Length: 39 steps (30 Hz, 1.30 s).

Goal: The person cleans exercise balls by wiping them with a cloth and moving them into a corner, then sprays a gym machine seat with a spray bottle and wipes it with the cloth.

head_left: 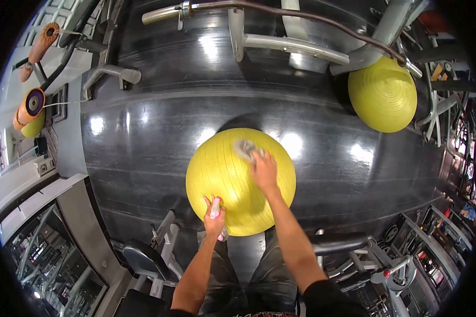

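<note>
Black, glossy floor mirrors the lights of a gym. Nearest are the person's legs, with the ball on the floor just ahead of them: large, yellow, shiny, lined with fine grooves. Its near left part lies beneath the left hand, whose fingers are curled around a bottle with a white and pink top. Farther over the ball, the right hand has its fingers closed on a cloth, greyish and blurred, against the ball's upper side. Beyond, a second ball, also yellow, sits at right near a metal bar.
</note>
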Available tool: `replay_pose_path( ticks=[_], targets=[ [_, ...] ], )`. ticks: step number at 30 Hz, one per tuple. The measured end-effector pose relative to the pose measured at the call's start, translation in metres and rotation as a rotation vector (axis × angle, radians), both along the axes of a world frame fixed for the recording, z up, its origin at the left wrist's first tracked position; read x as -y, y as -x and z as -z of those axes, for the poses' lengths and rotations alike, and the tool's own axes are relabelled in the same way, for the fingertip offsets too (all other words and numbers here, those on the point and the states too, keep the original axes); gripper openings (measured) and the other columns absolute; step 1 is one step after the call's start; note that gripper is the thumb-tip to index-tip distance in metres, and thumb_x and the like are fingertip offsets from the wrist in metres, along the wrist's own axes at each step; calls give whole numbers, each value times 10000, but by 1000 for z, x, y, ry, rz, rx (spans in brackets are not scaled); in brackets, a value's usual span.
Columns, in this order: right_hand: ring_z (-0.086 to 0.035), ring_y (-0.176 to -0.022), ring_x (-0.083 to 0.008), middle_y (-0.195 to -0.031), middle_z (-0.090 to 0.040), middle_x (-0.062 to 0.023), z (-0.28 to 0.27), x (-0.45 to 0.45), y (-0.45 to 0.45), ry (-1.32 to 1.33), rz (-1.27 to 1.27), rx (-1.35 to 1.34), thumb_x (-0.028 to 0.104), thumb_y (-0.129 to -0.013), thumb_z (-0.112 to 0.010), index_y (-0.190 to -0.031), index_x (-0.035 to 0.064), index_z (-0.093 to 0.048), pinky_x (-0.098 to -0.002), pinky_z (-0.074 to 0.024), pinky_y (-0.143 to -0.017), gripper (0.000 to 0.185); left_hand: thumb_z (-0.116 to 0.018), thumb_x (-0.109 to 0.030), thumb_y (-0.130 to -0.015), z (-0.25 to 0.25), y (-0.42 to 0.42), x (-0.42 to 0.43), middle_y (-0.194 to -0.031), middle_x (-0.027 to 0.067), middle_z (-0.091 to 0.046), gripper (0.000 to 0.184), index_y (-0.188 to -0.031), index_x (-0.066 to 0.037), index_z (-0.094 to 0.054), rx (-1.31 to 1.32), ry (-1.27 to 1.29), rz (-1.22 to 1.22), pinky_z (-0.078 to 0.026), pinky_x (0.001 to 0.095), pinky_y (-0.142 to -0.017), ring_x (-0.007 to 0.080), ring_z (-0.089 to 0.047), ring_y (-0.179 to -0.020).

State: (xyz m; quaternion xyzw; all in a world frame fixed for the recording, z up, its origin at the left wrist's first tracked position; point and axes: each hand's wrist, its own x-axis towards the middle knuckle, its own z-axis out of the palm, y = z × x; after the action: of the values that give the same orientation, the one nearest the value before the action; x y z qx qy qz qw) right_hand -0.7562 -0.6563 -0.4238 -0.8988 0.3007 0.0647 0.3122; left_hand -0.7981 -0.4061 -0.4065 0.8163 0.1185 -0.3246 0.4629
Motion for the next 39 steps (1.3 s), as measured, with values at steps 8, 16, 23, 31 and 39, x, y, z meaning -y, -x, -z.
replay_pose_path(
  ticks=[8, 16, 23, 31, 39],
  targets=[
    [-554, -1013, -369, -1096, -567, -187, -71, -41, 150, -416, 122, -126, 137, -802, -678, -1155, 73, -586, -422, -452, -884, 371, -637, -114, -825, -7, -8, 2, -1443, 260, -298, 485, -1286, -21, -516, 31, -79, 146, -415, 313, -988, 277, -396, -1309],
    [-515, -1043, -410, -1106, -557, -212, -9, 42, 5, -76, 322, 282, 157, -872, -603, -1157, 75, -566, -428, -425, -889, 300, -640, -80, -828, 0, -1, -4, -1466, 259, -251, 497, -1305, -29, -507, -25, -8, 47, -433, 297, -962, 276, -441, -1279],
    [-473, -1079, -370, -1183, -484, -185, -17, -27, 6, 23, 74, -102, 128, -809, -606, -1141, 120, -582, -484, -386, -893, 333, -649, -84, -827, 4, -9, -15, -1483, 251, -228, 531, -1326, -18, -480, -101, 71, -53, -476, 261, -873, 220, -531, -1202],
    [-477, -1069, -424, -1098, -511, -249, -75, -81, 160, -350, 275, -17, 66, -797, -620, -1133, 45, -562, -448, -406, -913, 341, -603, -34, -844, -12, -19, 0, -1487, 249, -229, 476, -1304, 6, -490, 47, -3, 132, -424, 258, -946, 203, -421, -1304],
    [-486, -1071, -420, -1123, -511, -243, 3, 30, -10, -85, 371, 138, 186, -869, -606, -1208, 111, -552, -456, -409, -914, 351, -582, -51, -873, 9, -1, -16, -1521, 174, -197, 540, -1374, -1, -386, 33, 39, 65, -464, 240, -769, 138, -474, -1045]
  ],
)
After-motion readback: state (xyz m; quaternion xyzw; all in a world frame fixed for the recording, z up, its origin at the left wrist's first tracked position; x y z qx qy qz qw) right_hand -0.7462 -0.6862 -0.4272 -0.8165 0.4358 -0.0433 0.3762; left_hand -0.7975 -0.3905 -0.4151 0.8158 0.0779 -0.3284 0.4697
